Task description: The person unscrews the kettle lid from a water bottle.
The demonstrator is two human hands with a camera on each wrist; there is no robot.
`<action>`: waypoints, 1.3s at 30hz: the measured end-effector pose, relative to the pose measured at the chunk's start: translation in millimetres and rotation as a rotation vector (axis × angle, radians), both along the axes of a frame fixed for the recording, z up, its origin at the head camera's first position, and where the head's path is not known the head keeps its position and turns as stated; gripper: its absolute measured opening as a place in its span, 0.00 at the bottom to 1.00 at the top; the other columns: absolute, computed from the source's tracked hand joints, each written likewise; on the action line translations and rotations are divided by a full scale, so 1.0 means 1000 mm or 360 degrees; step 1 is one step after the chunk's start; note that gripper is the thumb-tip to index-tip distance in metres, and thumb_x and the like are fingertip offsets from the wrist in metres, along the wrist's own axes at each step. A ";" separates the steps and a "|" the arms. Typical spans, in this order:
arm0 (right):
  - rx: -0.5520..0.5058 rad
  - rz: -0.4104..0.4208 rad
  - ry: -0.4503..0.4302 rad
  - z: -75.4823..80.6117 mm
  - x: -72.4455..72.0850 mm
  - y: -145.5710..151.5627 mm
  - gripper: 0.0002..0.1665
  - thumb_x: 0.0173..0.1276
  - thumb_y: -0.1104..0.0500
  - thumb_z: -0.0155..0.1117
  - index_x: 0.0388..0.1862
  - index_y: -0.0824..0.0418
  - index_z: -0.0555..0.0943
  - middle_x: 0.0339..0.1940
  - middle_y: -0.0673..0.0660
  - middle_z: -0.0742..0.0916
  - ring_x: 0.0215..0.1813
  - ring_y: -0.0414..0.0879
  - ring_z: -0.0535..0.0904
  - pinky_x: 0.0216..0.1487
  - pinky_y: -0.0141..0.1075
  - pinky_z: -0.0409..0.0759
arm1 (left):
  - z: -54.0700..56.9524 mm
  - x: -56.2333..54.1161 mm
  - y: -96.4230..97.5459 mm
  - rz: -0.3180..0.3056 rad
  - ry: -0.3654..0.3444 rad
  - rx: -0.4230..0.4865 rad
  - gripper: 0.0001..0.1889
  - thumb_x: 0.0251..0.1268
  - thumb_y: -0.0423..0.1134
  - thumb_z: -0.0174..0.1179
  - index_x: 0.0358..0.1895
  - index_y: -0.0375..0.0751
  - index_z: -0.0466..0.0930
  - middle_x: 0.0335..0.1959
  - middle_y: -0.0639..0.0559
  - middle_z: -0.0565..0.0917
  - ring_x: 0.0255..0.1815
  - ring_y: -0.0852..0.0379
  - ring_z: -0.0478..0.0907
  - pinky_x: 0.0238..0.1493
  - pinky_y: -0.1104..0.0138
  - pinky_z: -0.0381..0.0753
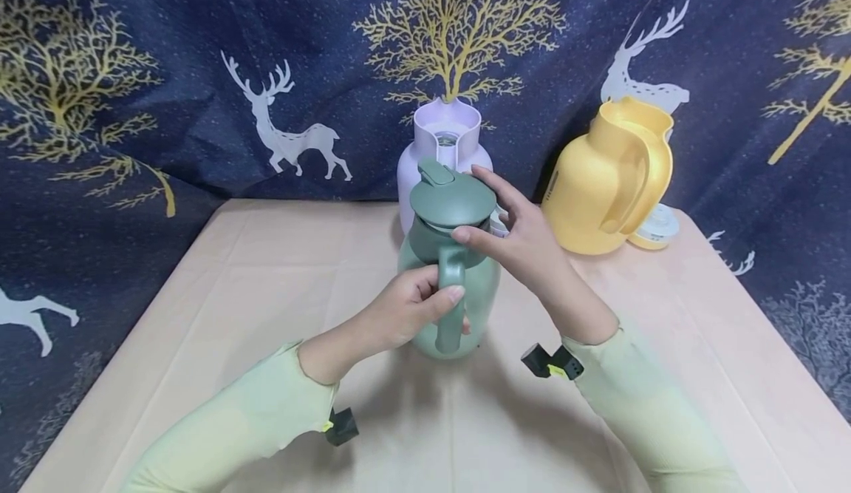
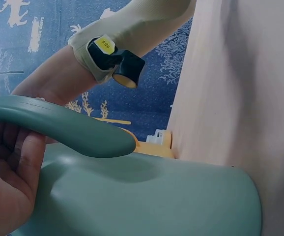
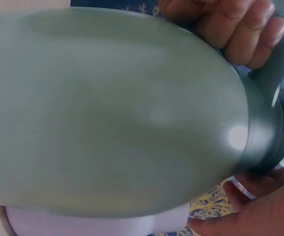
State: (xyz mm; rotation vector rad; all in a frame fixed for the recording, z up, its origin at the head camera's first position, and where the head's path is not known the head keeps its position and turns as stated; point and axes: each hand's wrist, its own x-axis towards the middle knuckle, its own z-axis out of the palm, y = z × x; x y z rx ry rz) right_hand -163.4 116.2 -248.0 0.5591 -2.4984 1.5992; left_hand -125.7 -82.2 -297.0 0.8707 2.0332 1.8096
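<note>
A green vacuum jug stands upright at the middle of the table. Its handle faces me, and my left hand grips it with the fingers wrapped round. On the jug's neck sits a darker green lid with a small raised tab; a thin line shows beneath its near edge. My right hand holds the lid's right side, thumb at the near rim and fingers at the far side. In the right wrist view the jug's body fills most of the picture and hides part of the lid.
Behind the green jug stands a lidless lilac jug, partly covered. A yellow jug is at the back right, beside a round yellow-and-white lid. A dark blue cloth with deer and trees hangs behind the table.
</note>
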 end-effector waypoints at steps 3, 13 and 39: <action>0.0003 -0.0038 -0.0008 0.001 -0.002 -0.003 0.46 0.62 0.50 0.76 0.77 0.53 0.69 0.76 0.56 0.76 0.78 0.52 0.69 0.79 0.60 0.62 | 0.000 0.000 0.000 -0.0002 0.0006 0.0004 0.36 0.72 0.64 0.56 0.41 0.24 0.76 0.31 0.28 0.85 0.34 0.59 0.88 0.43 0.65 0.85; -0.0101 0.0056 -0.0060 0.001 -0.007 -0.001 0.42 0.61 0.60 0.73 0.76 0.53 0.71 0.73 0.57 0.79 0.71 0.53 0.76 0.79 0.54 0.66 | -0.002 0.001 0.001 0.0000 -0.0003 0.0012 0.37 0.71 0.65 0.56 0.41 0.23 0.76 0.32 0.27 0.84 0.34 0.59 0.88 0.44 0.65 0.85; -0.0202 0.0260 -0.0064 0.008 -0.023 0.007 0.42 0.61 0.61 0.73 0.76 0.56 0.71 0.71 0.58 0.80 0.59 0.38 0.79 0.70 0.38 0.72 | -0.002 -0.001 0.000 -0.0019 0.0018 0.0041 0.36 0.73 0.64 0.56 0.40 0.24 0.76 0.31 0.28 0.84 0.34 0.56 0.89 0.43 0.64 0.86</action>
